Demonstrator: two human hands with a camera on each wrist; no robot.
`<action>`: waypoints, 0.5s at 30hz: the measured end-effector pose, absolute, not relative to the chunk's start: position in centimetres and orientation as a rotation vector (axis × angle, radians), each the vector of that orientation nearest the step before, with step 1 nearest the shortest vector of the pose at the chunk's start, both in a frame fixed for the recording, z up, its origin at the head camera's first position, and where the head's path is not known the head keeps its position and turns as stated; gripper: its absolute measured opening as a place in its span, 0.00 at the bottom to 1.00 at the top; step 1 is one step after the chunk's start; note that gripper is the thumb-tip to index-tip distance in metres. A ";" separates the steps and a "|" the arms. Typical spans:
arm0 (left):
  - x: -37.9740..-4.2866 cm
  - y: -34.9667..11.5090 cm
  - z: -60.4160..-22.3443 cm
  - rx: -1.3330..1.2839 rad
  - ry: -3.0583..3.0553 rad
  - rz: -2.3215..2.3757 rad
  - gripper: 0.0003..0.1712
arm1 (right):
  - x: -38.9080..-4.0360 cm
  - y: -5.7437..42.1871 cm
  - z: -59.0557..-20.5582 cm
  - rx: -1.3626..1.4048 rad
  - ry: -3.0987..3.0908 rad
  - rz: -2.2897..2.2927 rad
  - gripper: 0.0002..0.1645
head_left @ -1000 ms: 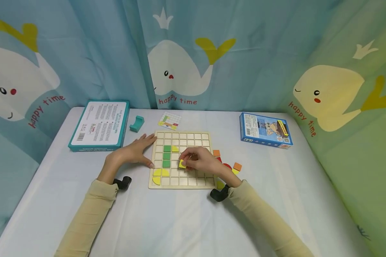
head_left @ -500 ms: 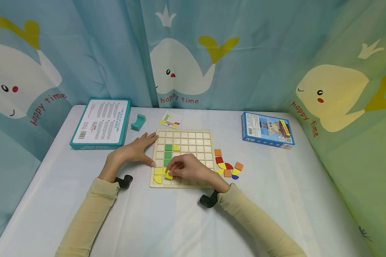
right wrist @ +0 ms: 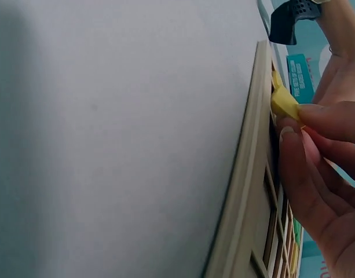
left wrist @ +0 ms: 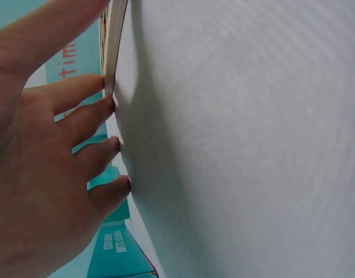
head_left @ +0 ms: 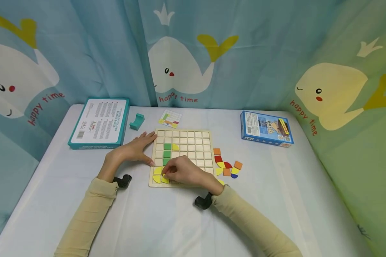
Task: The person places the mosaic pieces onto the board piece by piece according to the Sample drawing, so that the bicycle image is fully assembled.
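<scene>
A wooden grid board (head_left: 199, 148) lies on the table. Between thumb and fingers, my right hand (head_left: 184, 170) pinches a yellow tile (head_left: 165, 179) at the board's near row, second column from the left. In the right wrist view this yellow tile (right wrist: 286, 104) leans tilted over the grid. To its left sits a yellow quarter-round tile (head_left: 156, 179). A column of green tiles (head_left: 167, 154) and another yellow quarter-round piece (head_left: 175, 147) fill cells farther up. Fingers spread, my left hand (head_left: 136, 149) touches the board's left edge with thumb and fingertips.
Loose red, orange, yellow and blue tiles (head_left: 227, 172) lie right of the board. Behind it is a pattern card (head_left: 170, 118), with a teal holder (head_left: 137, 122) beside it. A teal-edged box (head_left: 99, 123) stands back left, a blue box (head_left: 267, 128) back right.
My right hand has carried the yellow tile from the board's middle toward the near left, then down to the near row. Loose tiles formerly behind the right arm now show. My left hand stays put.
</scene>
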State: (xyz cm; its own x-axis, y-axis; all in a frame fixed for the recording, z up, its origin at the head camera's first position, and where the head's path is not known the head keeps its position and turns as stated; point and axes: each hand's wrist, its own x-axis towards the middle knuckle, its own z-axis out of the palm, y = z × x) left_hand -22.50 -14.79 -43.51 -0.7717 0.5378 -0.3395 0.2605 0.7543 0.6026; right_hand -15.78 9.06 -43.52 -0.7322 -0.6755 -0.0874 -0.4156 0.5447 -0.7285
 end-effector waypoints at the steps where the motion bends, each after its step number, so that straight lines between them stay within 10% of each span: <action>1: -22.5 -14.8 -43.5 0.600 2.446 0.738 0.65 | -15.7 9.0 -43.5 -0.901 2.432 -0.995 0.04; 15: -22.5 -14.9 -43.5 0.589 2.446 0.740 0.65 | -15.5 8.8 -43.3 -1.016 2.468 -0.865 0.07</action>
State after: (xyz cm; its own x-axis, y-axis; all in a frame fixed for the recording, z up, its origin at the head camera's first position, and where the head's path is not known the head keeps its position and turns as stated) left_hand -22.49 -14.86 -43.50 -0.7741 0.5312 -0.3444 0.2513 0.7572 0.6029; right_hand -15.47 8.85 -43.30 -0.6892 -0.7210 -0.0726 -0.5180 0.5602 -0.6465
